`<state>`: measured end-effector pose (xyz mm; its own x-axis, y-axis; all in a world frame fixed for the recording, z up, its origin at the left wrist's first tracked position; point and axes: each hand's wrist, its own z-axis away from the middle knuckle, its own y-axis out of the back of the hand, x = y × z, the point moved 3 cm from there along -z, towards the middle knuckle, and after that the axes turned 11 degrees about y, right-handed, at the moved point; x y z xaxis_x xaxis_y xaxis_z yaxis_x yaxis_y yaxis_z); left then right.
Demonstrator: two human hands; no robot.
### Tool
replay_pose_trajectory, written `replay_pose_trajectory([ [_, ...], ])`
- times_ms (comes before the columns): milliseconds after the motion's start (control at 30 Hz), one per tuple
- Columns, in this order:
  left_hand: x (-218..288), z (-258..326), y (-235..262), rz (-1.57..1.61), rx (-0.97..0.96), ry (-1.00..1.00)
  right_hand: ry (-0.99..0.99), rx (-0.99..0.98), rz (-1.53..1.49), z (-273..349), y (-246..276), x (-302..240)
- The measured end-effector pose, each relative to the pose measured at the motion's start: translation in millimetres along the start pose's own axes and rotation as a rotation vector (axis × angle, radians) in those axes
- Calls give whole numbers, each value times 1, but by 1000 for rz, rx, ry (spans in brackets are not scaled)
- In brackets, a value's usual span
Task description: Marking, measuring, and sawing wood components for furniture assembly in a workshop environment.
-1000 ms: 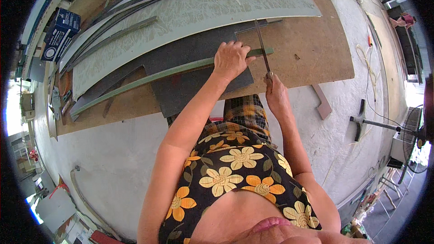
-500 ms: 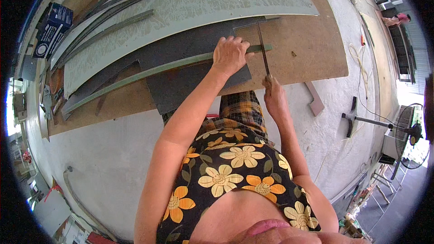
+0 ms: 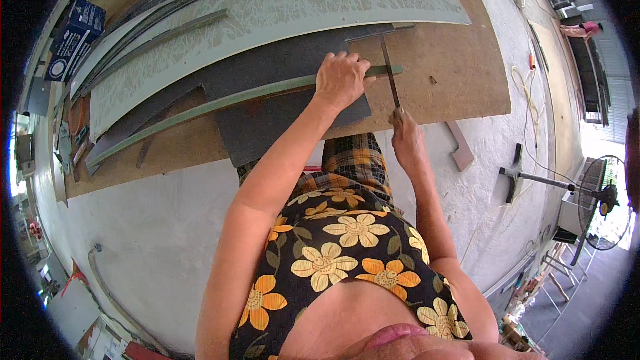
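My left hand [image 3: 343,80] is closed over a long green strip [image 3: 267,89], near its right end, pressing it down on dark grey sheets [image 3: 293,117] on a brown board table. In my right hand [image 3: 408,139] is the near end of a long, narrow, dark blade-like tool [image 3: 389,70]; whether it is a saw or a file I cannot tell. Its blade points away from me and crosses the strip just right of my left hand. A short piece of the strip sticks out beyond the blade.
A large pale patterned panel [image 3: 320,3] lies behind the strip, with several dark strips [image 3: 193,27] on it. A blue box [image 3: 72,43] stands at the far left. An angled pinkish piece [image 3: 460,147] lies beyond the table's near edge. A standing fan [image 3: 597,197] is at right.
My right hand and the blade have shifted slightly toward me and to the right, across the strip. My left hand keeps its hold on the strip.
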<state>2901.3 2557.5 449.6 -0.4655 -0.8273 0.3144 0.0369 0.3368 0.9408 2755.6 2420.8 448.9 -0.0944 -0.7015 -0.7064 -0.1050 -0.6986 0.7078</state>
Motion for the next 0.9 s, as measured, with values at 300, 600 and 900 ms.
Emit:
replay_pose_trajectory([
  [300, 0, 0, -4, 16, -14, 22, -27, 22, -26, -25, -7, -9],
  [600, 0, -1, -4, 17, 0, 10, -45, -10, 60, -50, -15, 2],
  [900, 1, 0, -1, -5, -75, 30, 220, 123, 149, 15, -35, 29],
])
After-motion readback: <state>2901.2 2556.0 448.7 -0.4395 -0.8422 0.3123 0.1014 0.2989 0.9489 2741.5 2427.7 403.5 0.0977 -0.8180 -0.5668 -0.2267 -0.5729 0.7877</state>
